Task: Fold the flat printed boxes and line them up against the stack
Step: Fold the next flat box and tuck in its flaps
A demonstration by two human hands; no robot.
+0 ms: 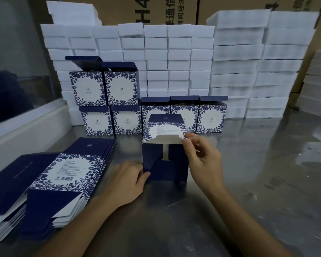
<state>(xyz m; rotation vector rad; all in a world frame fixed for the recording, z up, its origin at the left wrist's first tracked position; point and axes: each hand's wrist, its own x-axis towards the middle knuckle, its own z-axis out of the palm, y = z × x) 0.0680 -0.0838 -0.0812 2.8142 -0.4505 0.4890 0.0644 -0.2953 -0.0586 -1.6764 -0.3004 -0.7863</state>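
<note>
Two hands work our half-folded box (165, 164) at mid-desk (248, 182): our left hand (126, 184) pinches its lower-left corner, our right hand (200, 156) grips the white flap. Flat boxes (50, 182) lie left; folded boxes (174, 115) line the foam stack (174, 58).

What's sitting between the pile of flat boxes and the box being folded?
Only the left hand over bare metal table, touching the box being folded; the flat pile lies left, head view.
</note>
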